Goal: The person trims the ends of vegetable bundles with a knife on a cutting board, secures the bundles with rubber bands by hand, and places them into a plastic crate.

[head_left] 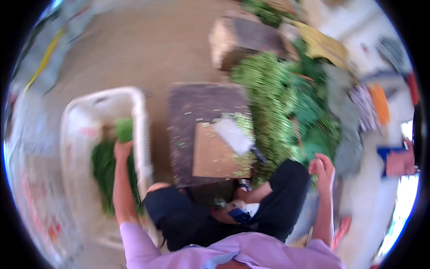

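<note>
Evidently, the left hand (123, 150) is closed around a bunch of greens (124, 129) inside the white crate (142, 134), just beside some dark leaves (102, 166). The right hand (322, 167) is raised near the bent right knee (291, 174), fingers curled; whether it grips anything, I cannot tell. Between the hands stands a low dark table (190, 103) bearing a brown board (211, 154) and a cleaver (233, 136), with a heap of green stems (264, 103) beyond

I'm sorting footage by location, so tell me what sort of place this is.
Probably a vegetable-trimming workplace: a cleaver lies among green scraps near heaped greens, and a white crate holds dark greens.
</note>
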Demonstrator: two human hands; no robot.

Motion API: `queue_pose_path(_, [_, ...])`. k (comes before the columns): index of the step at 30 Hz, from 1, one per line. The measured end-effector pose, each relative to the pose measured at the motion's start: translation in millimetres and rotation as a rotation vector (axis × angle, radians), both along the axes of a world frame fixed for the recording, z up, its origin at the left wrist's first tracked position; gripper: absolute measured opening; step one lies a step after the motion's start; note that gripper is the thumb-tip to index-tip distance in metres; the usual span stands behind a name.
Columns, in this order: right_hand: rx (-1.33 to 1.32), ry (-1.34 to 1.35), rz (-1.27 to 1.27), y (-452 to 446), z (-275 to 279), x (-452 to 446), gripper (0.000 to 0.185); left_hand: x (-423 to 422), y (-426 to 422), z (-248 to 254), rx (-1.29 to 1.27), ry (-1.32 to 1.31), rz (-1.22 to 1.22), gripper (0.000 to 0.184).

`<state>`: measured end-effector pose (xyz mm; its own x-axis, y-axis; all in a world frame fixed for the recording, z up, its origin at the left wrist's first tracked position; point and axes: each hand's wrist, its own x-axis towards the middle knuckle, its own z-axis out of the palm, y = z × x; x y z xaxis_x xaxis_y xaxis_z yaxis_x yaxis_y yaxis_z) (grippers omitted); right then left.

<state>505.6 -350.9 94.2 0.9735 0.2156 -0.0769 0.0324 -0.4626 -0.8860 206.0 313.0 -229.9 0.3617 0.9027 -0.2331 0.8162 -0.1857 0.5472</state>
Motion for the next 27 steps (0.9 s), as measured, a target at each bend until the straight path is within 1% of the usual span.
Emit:
queue_pose_path(1, [-0.047,-0.069,-0.066,-0.8,-9.9,4.3,0.022,-14.0,11.0,-10.1,-0.138,-0.018,0.071,0.065])
queue_pose_path(2, [-0.063,-0.101,-0.2,-26.3,4.0,-14.8,0.02,16.9,9.3,-39.1,-0.238,-0.04,0.032,0.064])
queue_pose_path(3, [-0.062,-0.104,-0.183,-38.2,-18.4,-14.5,0.017,12.1,10.3,-53.0,-0.264,-0.024,0.025,0.064])
queue_pose_path(4, [-0.2,-0.125,-0.259,-34.0,-41.6,-22.2,0.014,17.2,6.1,-67.3,-0.288,-0.008,0.004,0.064])
queue_pose_path(5, [-0.407,-0.395,-0.111,-19.8,-39.3,-31.1,0.01,26.2,0.4,-78.0,-0.312,0.005,-0.011,0.064])
queue_pose_path(7, [-0.447,-0.471,-0.042,-16.6,-32.3,-28.9,0.008,32.6,-10.5,-89.7,-0.355,0.005,-0.03,0.063])
queue_pose_path(9, [-0.467,-0.48,-0.063,-8.2,-24.6,-32.1,0.008,33.5,-16.5,-100.1,-0.408,-0.007,-0.05,0.063])
queue_pose_path(11, [-0.465,-0.488,-0.075,-4.7,-17.6,-33.9,0.009,29.8,-24.7,-97.8,-0.451,-0.049,-0.053,0.062])
queue_pose_path(13, [-0.408,-0.435,-0.077,1.8,-10.2,-35.2,0.01,24.4,-33.9,-97.4,-0.517,-0.126,-0.054,0.062])
queue_pose_path(14, [-0.391,-0.39,-0.088,2.4,-7.6,-34.2,0.016,20.2,-38.1,-90.3,-0.548,-0.183,-0.052,0.062])
queue_pose_path(15, [-0.381,-0.397,-0.109,-4.5,-8.5,-28.2,0.016,16.1,-41.4,-81.1,-0.579,-0.246,-0.049,0.061])
queue_pose_path(17, [-0.09,-0.107,-0.106,-24.3,-28.6,-2.2,0.027,6.7,-45.7,-58.5,-0.639,-0.401,-0.037,0.061])
queue_pose_path(19, [0.063,0.146,-0.094,-40.5,-59.0,28.5,0.037,-1.4,-46.5,-24.4,-0.651,-0.564,-0.026,0.061])
queue_pose_path(20, [-0.049,0.158,-0.017,-44.5,-77.7,36.5,0.045,-4.7,-41.0,-3.9,-0.622,-0.639,-0.011,0.06])
queue_pose_path(21, [-0.024,0.159,0.002,-48.8,-89.4,39.0,0.045,-8.8,-40.3,18.6,-0.589,-0.704,0.017,0.06])
queue_pose_path(22, [-0.054,0.339,0.091,-51.7,-96.3,40.7,0.051,-9.7,-37.7,41.7,-0.503,-0.695,0.061,0.059])
queue_pose_path(23, [-0.097,0.541,0.185,-51.7,-97.4,36.2,0.057,-19.6,-44.4,73.9,-0.55,-0.767,0.102,0.057])
queue_pose_path(24, [0.143,0.878,0.084,-49.9,-97.1,30.7,0.069,-18.0,-61.5,114.7,-0.481,-0.804,0.09,0.056])
queue_pose_path(25, [0.164,0.882,0.109,-49.8,-90.5,22.7,0.069,-21.0,-80.2,153.4,-0.402,-0.85,0.071,0.055])
queue_pose_path(26, [0.198,0.903,0.136,-44.6,-76.1,16.2,0.071,-26.3,-84.6,168.2,-0.355,-0.898,0.031,0.051])
queue_pose_path(27, [0.233,0.918,0.165,-43.4,-66.3,13.2,0.073,-25.1,-102.1,194.0,-0.329,-0.906,0.029,0.051])
